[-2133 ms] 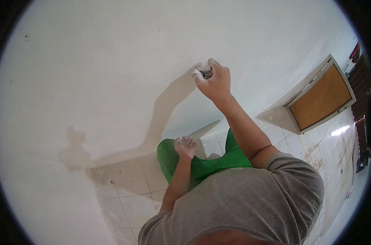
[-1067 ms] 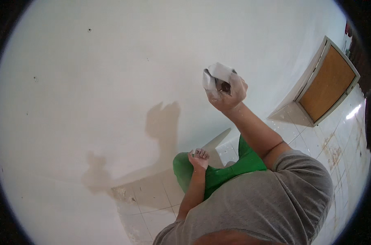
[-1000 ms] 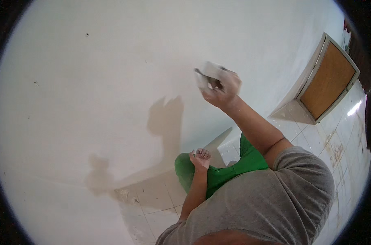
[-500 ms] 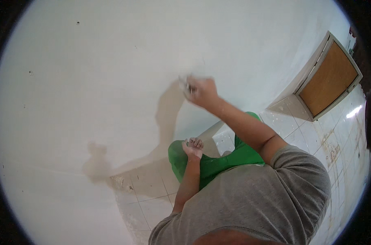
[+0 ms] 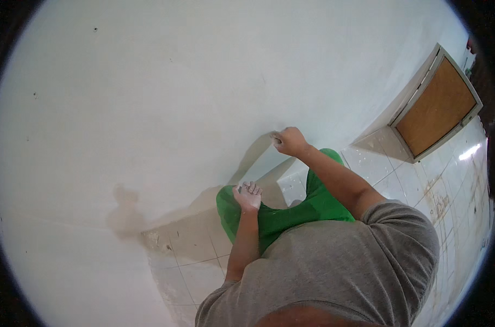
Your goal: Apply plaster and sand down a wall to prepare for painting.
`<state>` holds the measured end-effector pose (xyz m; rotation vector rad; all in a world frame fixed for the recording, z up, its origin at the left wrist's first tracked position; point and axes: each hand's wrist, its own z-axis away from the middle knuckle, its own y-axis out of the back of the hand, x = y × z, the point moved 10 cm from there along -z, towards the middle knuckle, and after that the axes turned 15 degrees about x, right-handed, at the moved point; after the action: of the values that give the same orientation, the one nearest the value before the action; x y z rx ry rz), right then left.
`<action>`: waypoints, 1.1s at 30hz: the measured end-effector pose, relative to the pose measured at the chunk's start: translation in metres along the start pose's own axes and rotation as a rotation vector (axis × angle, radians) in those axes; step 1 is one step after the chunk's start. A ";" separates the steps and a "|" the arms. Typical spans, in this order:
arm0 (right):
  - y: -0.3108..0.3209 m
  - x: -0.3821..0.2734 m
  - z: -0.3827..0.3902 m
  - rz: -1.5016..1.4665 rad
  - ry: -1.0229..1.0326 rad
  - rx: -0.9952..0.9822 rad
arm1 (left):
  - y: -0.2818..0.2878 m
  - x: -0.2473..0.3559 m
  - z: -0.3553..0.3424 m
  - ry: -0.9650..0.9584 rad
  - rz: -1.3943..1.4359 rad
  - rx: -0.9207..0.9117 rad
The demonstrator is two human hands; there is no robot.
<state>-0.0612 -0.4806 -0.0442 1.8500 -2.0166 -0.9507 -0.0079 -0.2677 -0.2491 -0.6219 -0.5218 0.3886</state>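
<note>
My right hand (image 5: 288,140) is closed round a small folded whitish-grey sheet (image 5: 276,137), mostly hidden by my fingers, low against the white wall (image 5: 166,109). Its shadow runs down and left from it. My left hand (image 5: 248,197) rests on my left knee in green trousers (image 5: 277,223), its dusty fingers curled; what, if anything, lies within them I cannot make out. Both forearms reach up from my grey T-shirt.
Tiled floor (image 5: 193,278), stained on the right (image 5: 438,199), runs along the wall's foot. At the right stands a low door-like wooden panel (image 5: 432,109) in a grey frame. A few small holes mark the wall at the upper left.
Since a second ago my right hand has moved down along the wall with the folded sheet. My left hand stays on the knee; the view has shifted slightly.
</note>
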 end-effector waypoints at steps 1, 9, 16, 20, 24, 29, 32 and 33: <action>0.002 -0.008 -0.003 -0.008 0.008 0.002 | 0.005 0.003 0.000 -0.015 0.001 0.058; 0.235 -0.074 -0.184 -0.310 -0.072 0.903 | 0.010 0.002 -0.003 0.036 -0.050 -0.054; 0.141 -0.041 -0.128 -0.299 -0.107 0.713 | 0.017 0.004 -0.009 0.013 -0.040 -0.039; 0.061 -0.005 -0.025 -0.248 -0.264 0.489 | 0.012 0.000 -0.006 -0.016 -0.076 0.000; -0.013 0.028 0.038 -0.266 -0.621 -0.053 | 0.001 -0.002 0.003 -0.220 -0.492 -0.010; -0.022 0.002 0.070 -1.248 -1.080 -0.201 | -0.050 0.006 0.060 -0.146 -0.642 -0.172; 0.005 -0.047 0.055 -1.433 -1.120 -0.299 | -0.094 0.006 0.106 -0.039 -0.596 -0.357; 0.009 -0.051 0.054 -1.398 -1.120 -0.330 | -0.110 0.002 0.120 0.015 -0.498 -0.458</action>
<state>-0.0910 -0.4162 -0.0670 2.6461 -0.2186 -2.8493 -0.0535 -0.2954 -0.0952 -0.9034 -0.7363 -0.2163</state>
